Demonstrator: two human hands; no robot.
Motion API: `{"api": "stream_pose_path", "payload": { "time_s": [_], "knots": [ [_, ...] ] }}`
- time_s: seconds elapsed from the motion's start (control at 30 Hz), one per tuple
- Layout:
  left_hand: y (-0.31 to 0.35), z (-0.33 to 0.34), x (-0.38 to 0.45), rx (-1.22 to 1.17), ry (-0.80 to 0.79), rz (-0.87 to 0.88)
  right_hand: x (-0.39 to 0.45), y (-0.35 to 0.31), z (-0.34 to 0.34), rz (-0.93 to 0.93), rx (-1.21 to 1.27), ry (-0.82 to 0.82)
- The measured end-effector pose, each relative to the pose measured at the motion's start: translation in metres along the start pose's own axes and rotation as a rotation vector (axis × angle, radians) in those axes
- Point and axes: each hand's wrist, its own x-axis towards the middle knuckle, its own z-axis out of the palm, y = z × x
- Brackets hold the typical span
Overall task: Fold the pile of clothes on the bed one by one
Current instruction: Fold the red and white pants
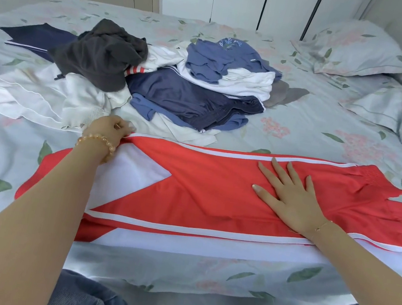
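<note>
Head view: I find the red and white trousers [214, 193] spread flat just in front of the unfolded pile [138, 77], well apart from any folded stack. My left hand [111, 128] pinches their far edge; my right hand [289, 197] presses flat, fingers spread. I judge nearly everything remains.

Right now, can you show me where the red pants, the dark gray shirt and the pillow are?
red pants [206, 179], head view, on the red middle panel.
dark gray shirt [99, 56], head view, on its crumpled middle, atop the pile.
pillow [354, 47], head view, on its flowered front face.
</note>
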Motion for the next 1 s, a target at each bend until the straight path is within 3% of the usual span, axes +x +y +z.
{"api": "stream_pose_path", "payload": {
  "time_s": [0.07,0.17,0.27,0.33,0.5,0.67,0.87,1.0],
  "knots": [
    [0.005,-0.001,-0.006,0.155,0.049,0.000,-0.001,0.000,0.000,0.004,0.009,0.000],
    [0.024,-0.008,-0.025,0.335,0.196,0.151,-0.006,-0.012,-0.006,-0.043,0.072,0.076],
    [0.036,-0.021,-0.060,0.181,0.010,0.277,-0.022,-0.045,-0.017,-0.300,0.121,0.208],
    [0.027,-0.036,-0.084,0.181,-0.127,0.203,-0.033,-0.070,-0.019,-0.493,0.106,0.236],
    [-0.017,-0.077,-0.125,0.396,-0.154,-0.132,-0.038,-0.116,-0.002,-0.759,0.048,0.188],
    [-0.025,-0.078,-0.170,0.152,-0.388,-0.413,-0.031,-0.142,0.011,-0.858,0.053,0.298],
    [-0.035,-0.071,-0.184,-0.177,-0.396,-0.297,-0.035,-0.147,0.021,-0.878,0.117,0.298],
    [-0.041,-0.065,-0.183,0.069,-0.236,-0.138,-0.040,-0.143,0.024,-0.894,0.182,0.214]
  ]
}}
